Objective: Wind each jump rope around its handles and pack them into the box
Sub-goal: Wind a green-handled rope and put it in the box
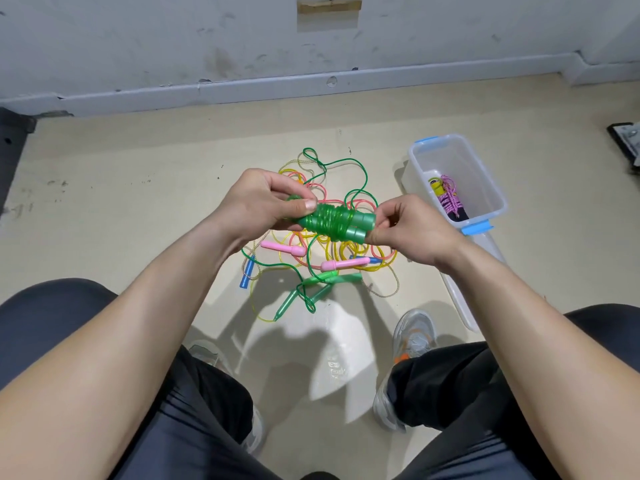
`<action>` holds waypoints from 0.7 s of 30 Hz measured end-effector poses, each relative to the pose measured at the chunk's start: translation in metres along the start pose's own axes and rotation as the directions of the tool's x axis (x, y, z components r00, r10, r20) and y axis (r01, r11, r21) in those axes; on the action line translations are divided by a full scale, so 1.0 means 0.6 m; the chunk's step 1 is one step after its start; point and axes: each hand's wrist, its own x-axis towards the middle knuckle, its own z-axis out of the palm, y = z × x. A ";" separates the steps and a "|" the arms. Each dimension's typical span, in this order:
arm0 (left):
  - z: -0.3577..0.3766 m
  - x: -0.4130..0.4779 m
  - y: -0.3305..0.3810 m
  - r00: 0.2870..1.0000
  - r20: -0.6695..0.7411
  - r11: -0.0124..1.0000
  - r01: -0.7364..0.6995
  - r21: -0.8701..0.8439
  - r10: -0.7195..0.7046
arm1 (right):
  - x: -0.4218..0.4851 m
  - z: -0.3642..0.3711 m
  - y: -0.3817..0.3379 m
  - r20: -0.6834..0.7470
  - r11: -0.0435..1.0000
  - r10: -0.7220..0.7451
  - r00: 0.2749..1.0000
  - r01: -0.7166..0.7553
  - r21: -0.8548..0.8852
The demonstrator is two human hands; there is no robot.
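Note:
Two green handles lie side by side with green cord wound round their middle, forming a green jump rope bundle (334, 223) held above the floor. My left hand (263, 202) grips its left end, thumb pressing on the coils. My right hand (407, 226) pinches the right ends of the handles. Below on the floor lies a tangled pile of jump ropes (322, 261) in pink, yellow, green and blue. At the right stands a clear plastic box (485, 181) with blue clips, holding a wound purple rope (448, 199) with a yellow handle.
The box's clear lid (460, 289) lies on the floor in front of it. My two shoes (414, 336) and dark-trousered knees frame the bottom. A grey wall and skirting run along the back; a dark object (628, 140) sits at far right.

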 end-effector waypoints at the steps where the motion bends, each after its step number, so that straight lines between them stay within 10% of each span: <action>1: 0.001 0.000 0.000 1.000 -0.001 1.000 -0.013 0.025 0.013 | -0.001 0.002 0.000 -0.002 0.999 0.007 1.000 -0.007 -0.051; 7: 0.009 0.002 0.000 0.996 -0.029 0.988 -0.080 0.133 0.085 | -0.002 0.004 0.003 0.090 0.967 0.127 0.988 -0.144 0.209; 14: 0.011 0.010 -0.007 0.966 -0.200 0.967 -0.115 0.229 0.162 | -0.004 0.001 -0.009 0.224 0.654 0.266 0.937 -0.347 0.672; 21: 0.039 -0.002 -0.017 0.923 -0.255 0.927 -0.200 0.319 0.287 | 0.006 0.025 -0.005 -0.005 0.768 0.283 0.959 -0.223 0.600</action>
